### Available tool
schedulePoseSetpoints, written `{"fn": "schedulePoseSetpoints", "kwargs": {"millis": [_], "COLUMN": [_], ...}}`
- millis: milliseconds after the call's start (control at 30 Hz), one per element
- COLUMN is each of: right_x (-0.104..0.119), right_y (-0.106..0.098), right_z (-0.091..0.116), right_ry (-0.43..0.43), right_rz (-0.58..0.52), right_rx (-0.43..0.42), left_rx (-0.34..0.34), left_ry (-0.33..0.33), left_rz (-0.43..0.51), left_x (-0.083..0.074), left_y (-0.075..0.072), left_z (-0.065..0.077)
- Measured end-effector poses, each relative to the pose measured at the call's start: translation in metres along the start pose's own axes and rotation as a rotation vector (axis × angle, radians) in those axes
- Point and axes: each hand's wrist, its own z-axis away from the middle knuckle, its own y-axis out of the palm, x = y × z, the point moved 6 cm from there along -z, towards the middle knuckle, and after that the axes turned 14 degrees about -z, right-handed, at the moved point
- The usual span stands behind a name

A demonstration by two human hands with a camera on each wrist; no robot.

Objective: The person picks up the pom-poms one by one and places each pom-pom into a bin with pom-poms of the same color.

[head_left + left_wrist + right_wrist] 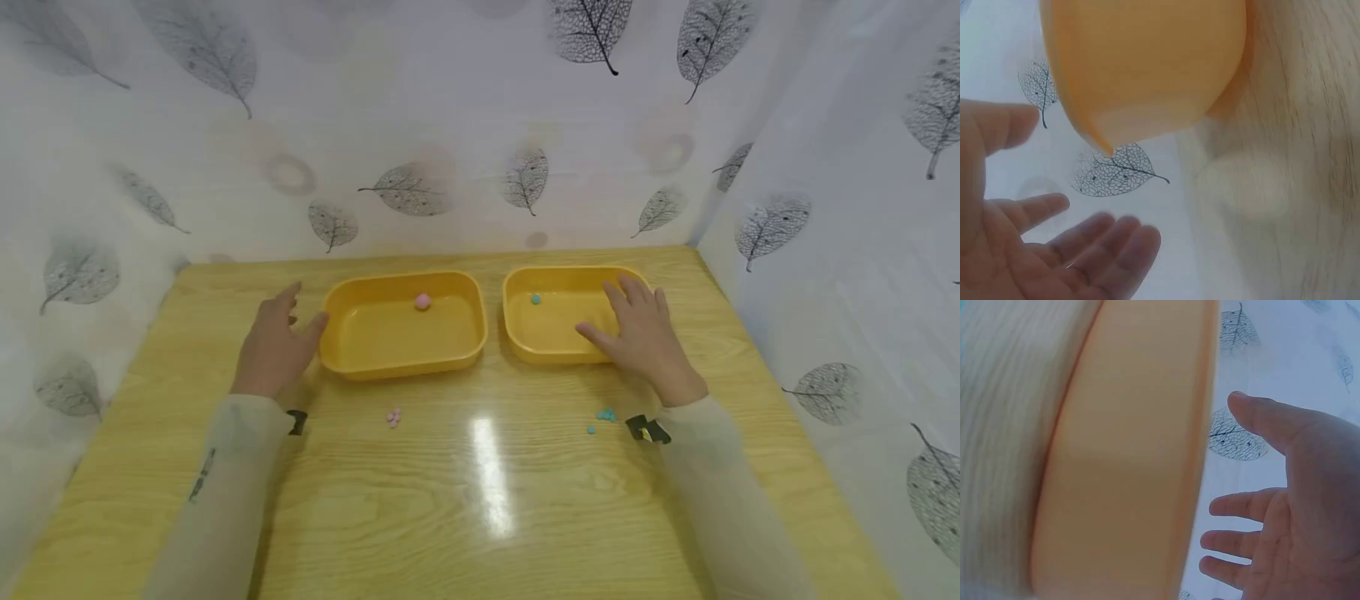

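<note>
A: Anything grasped?
B: No, both hands are released. The left grip (272,348) is just beside the larger tray's (390,337) left end; the right grip (642,335) is well to that tray's right, over the smaller tray (551,329).
A: What else?
B: A pink ball (423,302) inside the larger tray; a turquoise ball (536,299) to its right. On the desk (405,517), pink pieces (393,416) lie in front of it, turquoise pieces (607,414) farther right.
</note>
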Motion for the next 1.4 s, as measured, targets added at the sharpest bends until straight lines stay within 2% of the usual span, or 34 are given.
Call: {"fn": "schedulePoseSetpoints", "kwargs": {"millis": [133, 267, 400, 567, 667, 800, 933, 1033, 1133, 1267, 1400], "right_x": [0.014, 0.034, 0.061, 0.097, 0.116, 0.142, 0.17, 0.193, 0.21, 0.226, 0.233], "right_y": [0.0, 0.001, 0.002, 0.01, 0.02, 0.042, 0.073, 0.101, 0.129, 0.158, 0.176], "right_z": [-0.005, -0.01, -0.01, -0.01, -0.009, -0.005, 0.0, 0.004, 0.008, 0.007, 0.004], "right_ry": [-0.019, -0.063, -0.114, -0.257, -0.347, -0.395, -0.426, -0.482, -0.535, -0.606, -0.64], "right_rz": [-0.013, -0.026, -0.057, -0.106, -0.112, -0.113, -0.078, -0.027, 0.002, 0.027, 0.041], "right_rx": [0.015, -0.012, -0.045, -0.098, -0.111, -0.036, 0.113, 0.233, 0.316, 0.338, 0.326], "left_rx": [0.03, 0.051, 0.026, -0.037, -0.049, -0.02, 0.018, 0.028, 0.028, 0.023, 0.032], "left_ry": [-0.012, -0.014, -0.01, 0.013, 0.013, -0.001, -0.012, -0.015, -0.008, -0.012, -0.034], "left_rz": [0.013, 0.007, 0.025, 0.02, 0.018, 0.037, 0.056, 0.062, 0.063, 0.06, 0.061], "left_x": [0.004, 0.007, 0.005, 0.001, -0.003, -0.009, -0.014, -0.015, -0.017, -0.017, -0.015], "left_y": [0.004, 0.013, 0.019, 0.024, 0.028, 0.032, 0.033, 0.034, 0.036, 0.039, 0.037], "left_z": [-0.003, -0.007, -0.01, -0.011, -0.012, -0.013, -0.012, -0.013, -0.015, -0.017, -0.014]}}
